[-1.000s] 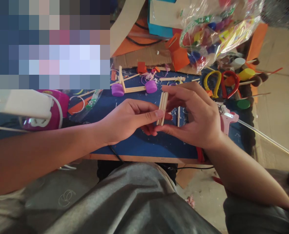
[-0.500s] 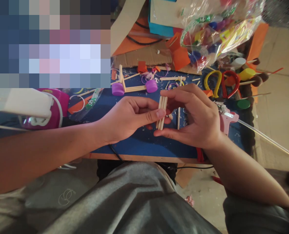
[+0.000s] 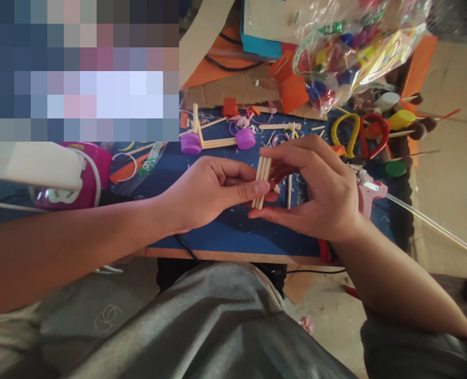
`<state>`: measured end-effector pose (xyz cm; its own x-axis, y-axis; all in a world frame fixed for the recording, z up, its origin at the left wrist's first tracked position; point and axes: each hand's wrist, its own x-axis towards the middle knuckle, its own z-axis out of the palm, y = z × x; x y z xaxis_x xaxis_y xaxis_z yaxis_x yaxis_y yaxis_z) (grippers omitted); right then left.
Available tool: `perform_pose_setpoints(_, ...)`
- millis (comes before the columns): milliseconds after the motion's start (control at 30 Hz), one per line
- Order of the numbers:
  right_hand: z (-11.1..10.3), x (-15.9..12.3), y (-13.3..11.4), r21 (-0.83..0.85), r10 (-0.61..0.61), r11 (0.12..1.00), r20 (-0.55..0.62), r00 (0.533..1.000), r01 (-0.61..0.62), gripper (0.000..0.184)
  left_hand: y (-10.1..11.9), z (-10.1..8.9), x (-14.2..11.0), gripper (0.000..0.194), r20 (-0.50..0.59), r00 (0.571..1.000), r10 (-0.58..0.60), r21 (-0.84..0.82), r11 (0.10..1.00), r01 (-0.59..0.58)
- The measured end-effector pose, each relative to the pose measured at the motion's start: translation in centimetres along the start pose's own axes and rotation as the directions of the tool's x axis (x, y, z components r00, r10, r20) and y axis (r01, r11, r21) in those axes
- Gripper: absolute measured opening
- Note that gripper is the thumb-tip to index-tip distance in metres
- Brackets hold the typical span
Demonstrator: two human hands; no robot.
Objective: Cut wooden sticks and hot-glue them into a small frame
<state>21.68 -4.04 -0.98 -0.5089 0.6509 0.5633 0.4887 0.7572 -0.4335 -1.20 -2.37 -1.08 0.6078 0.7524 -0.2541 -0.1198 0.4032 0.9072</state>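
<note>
A small flat row of short wooden craft sticks (image 3: 262, 167) stands nearly upright between my two hands above the blue tabletop. My left hand (image 3: 205, 192) pinches the row, thumb across the front and fingers behind. From the other side my right hand (image 3: 326, 192) cups it, index finger at the upper ends and thumb at the lower ends. Beyond my hands lies a stick frame (image 3: 219, 143) with a purple bottle cap (image 3: 190, 142) at its left end and another purple cap (image 3: 245, 138) at its right.
A pink glue gun (image 3: 371, 193) with a clear glue stick (image 3: 426, 220) lies right of my right hand. Yellow (image 3: 347, 136) and red (image 3: 375, 136) looped handles sit behind it. A plastic bag of coloured caps (image 3: 347, 58) fills the back right. Paper scraps and loose sticks (image 3: 280, 127) litter the table.
My left thumb has slid slightly to the right across the sticks. Both hands keep their hold in nearly the same place.
</note>
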Motion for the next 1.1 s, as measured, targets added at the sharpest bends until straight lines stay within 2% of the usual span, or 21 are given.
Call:
perform_pose_setpoints(200, 0.14, -0.20, 0.35, 0.013, 0.042, 0.999, 0.015, 0.999, -0.042, 0.088, 0.21, -0.04, -0.06, 0.045, -0.071, 0.997, 0.003, 0.109, 0.994, 0.004)
perform_pose_setpoints(400, 0.22, -0.14, 0.07, -0.034, 0.017, 0.999, 0.025, 1.000, -0.016, 0.075, 0.40, 0.06, -0.04, 0.046, -0.076, 0.997, -0.003, 0.123, 0.992, 0.012)
perform_pose_setpoints(567, -0.11, 0.02, -0.17, -0.089, -0.018, 0.996, 0.038, 0.999, 0.022, 0.073, 0.44, 0.12, -0.09, 0.043, -0.088, 0.996, -0.013, 0.123, 0.992, 0.023)
perform_pose_setpoints(733, -0.10, -0.01, -0.34, -0.072, -0.033, 0.997, 0.027, 0.999, 0.034, 0.074, 0.59, 0.17, -0.12, 0.043, -0.075, 0.997, -0.027, 0.168, 0.985, 0.039)
perform_pose_setpoints(900, -0.11, -0.07, -0.18, -0.080, -0.018, 0.997, 0.033, 0.999, 0.021, 0.074, 0.73, 0.31, -0.16, 0.042, -0.072, 0.997, -0.007, 0.128, 0.992, 0.016)
perform_pose_setpoints(1100, -0.06, -0.06, 0.32, -0.087, -0.057, 0.994, 0.029, 0.998, 0.059, 0.072, 0.55, 0.38, -0.16, 0.040, -0.068, 0.998, -0.016, 0.104, 0.994, 0.023)
